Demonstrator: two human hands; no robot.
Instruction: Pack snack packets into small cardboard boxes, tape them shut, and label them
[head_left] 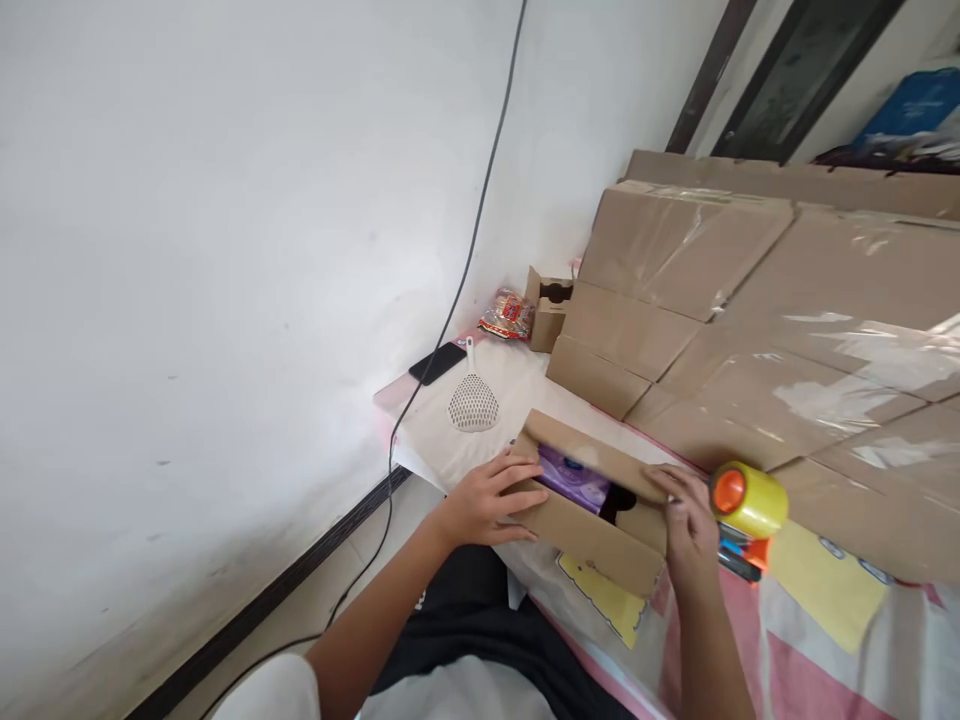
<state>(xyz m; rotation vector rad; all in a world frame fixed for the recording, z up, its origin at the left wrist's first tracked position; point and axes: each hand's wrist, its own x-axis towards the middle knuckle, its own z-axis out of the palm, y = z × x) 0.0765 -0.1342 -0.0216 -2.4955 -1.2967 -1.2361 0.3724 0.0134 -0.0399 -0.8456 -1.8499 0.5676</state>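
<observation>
The near edge of the worktop (517,385), draped in cloth, is closely approached by a yellow sheet (611,600), partly covered by an open cardboard box (600,535). The box's left end is touched by the left hand (487,500), its fingers spread; whether it is firmly gripped cannot be told. At the right end, the far flap (592,445) is held by the right hand (684,515), fingers bent and mostly closed. Inside, a purple package (574,483) is seen, with a dark gap left to its right. Room beside the right hand is taken up by a yellow tape roll (757,503) and orange-and-blue tools (746,552). Beyond the box, bare cloth is bordered by a perforated scoop (474,402) and, at the left edge, a black phone (437,363), crossed by a cable (480,205). Farther rightward movement is bounded by taped cardboard panels (750,300).
</observation>
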